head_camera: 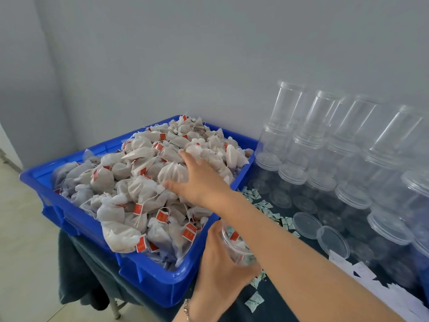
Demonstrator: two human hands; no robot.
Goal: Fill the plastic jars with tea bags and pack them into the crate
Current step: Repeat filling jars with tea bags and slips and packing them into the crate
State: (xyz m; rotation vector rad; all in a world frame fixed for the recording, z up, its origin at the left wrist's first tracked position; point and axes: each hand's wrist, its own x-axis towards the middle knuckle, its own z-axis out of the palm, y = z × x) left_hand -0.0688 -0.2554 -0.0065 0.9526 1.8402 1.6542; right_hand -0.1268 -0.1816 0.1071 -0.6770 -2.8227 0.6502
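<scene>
Head view, sole view supplied. Blue crate (148,278) at 9 o'clock of frame centre, heaped above its rim with tea bags (130,182), red tags showing throughout. Right hand (199,180) reaching across from 4 o'clock, fingers spread fairly wide and laid over one plump bag near the heap's crest; not yet curled round it, so judged to be at the point of picking rather than carrying. Left hand (220,263) at 6 o'clock, wrapped round a clear plastic jar (236,246), mouth tilted toward the crate's near corner and held just beside the rim; probably kept there to shorten the carry from heap to jar. A few bags and one red tag visible inside the jar; fill level partly hidden by the right forearm crossing above it.

Surroundings: stacked empty jars (308,140) from 2 to 3 o'clock against the wall, well apart from both hands. Loose clear lids (307,225) on the dark table at 4 o'clock. Small green-and-white sachets (255,300) scattered along the crate's right side and near the left wrist. White paper slips (371,280) at 5 o'clock.

Obstruction: right forearm passing over the jar mouth; tangled strings on the heap likely to drag neighbouring bags
</scene>
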